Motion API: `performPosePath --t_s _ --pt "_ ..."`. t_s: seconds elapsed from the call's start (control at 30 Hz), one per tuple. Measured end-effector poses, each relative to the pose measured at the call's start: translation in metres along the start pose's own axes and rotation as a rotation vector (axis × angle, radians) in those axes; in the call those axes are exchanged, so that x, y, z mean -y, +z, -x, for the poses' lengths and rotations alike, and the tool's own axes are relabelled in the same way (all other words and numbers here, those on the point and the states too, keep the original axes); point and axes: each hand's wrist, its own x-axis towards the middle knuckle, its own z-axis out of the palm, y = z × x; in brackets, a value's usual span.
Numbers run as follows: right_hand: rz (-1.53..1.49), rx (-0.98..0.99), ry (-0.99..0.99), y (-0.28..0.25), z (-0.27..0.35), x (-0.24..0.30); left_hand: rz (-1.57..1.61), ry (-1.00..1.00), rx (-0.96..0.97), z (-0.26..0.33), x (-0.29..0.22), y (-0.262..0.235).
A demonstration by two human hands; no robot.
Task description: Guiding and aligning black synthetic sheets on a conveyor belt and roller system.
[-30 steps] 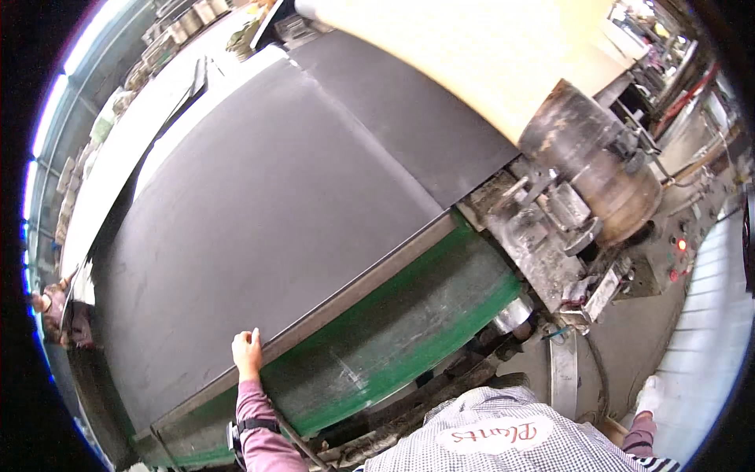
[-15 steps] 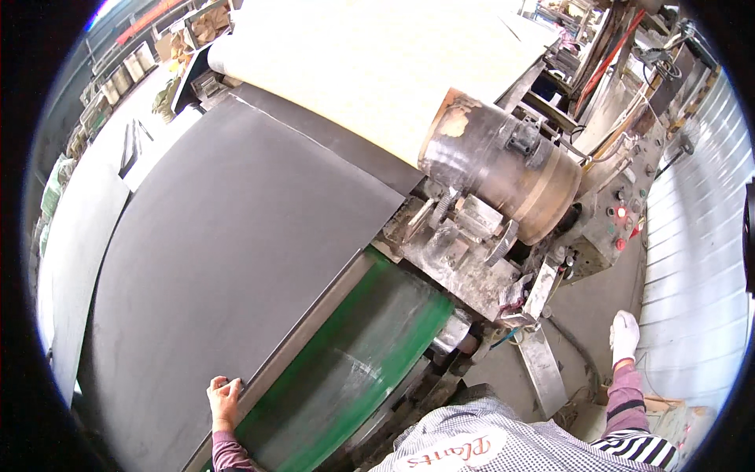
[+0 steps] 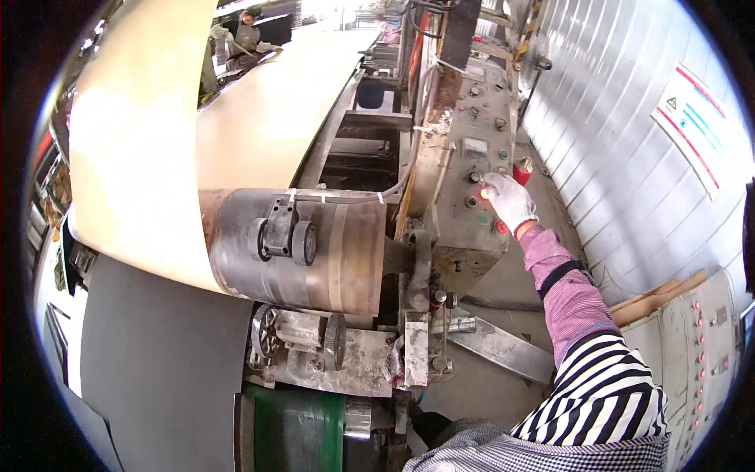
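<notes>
My right hand (image 3: 510, 200), in a white glove, reaches out to the grey control panel (image 3: 458, 228). Its fingers are bent together beside a black knob (image 3: 474, 177) and over a lit button (image 3: 484, 193). Whether they grip the knob or press the button cannot be made out. Below the hand sits a red button (image 3: 501, 226). My left hand is out of view.
A large roller (image 3: 299, 236) carries a wide cream sheet (image 3: 141, 157). Below lie a dark grey sheet (image 3: 157, 346) and a green belt (image 3: 295, 433). A second panel (image 3: 700, 354) stands at right, near a corrugated wall (image 3: 605, 118). Another person (image 3: 246, 35) is far off.
My view has swung to the right. My right hand has gone from hanging by the wall to the control panel. My left hand, earlier at the dark sheet's edge, has left view.
</notes>
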Motion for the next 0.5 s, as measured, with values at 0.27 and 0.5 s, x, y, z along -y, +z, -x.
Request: performPosePath --t_s 0.27,0.5 --pt "0.161 0.178 -0.063 0.041 -0.053 -0.014 -0.342 0.661 -0.092 0.009 -0.110 0.044" --pt "0.194 0.160 -0.145 0.058 -0.059 -0.033 -0.646 0.320 -0.068 0.032 -0.073 0.038"
